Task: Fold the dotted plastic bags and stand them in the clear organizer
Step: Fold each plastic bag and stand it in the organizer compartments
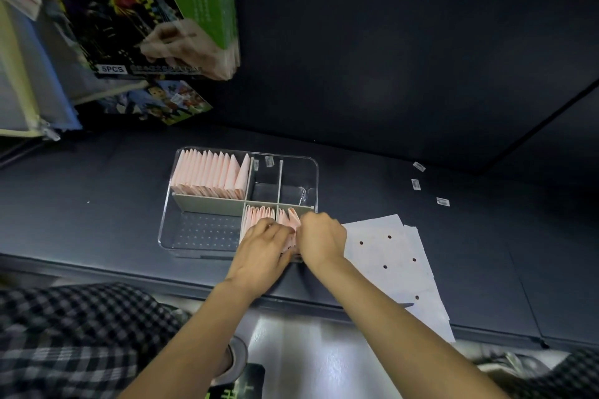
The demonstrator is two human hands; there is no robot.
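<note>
Far-left organizer [168, 204] compartment full of folded bags [209, 173], near-middle filling; left hand [264, 251] and right hand [321, 241] pinch one into near-right slot, flat bags [389, 253] left on worktop [81, 220].

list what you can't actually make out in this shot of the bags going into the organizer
Head view only:
- Folded bag between the hands: left hand and right hand cover it, so the grip is unclear.
- Near right corner of the clear organizer: hidden by both hands.
- Flat dotted bags: arm crosses them; count unclear.
- Small labels on the table: print too small.
</note>
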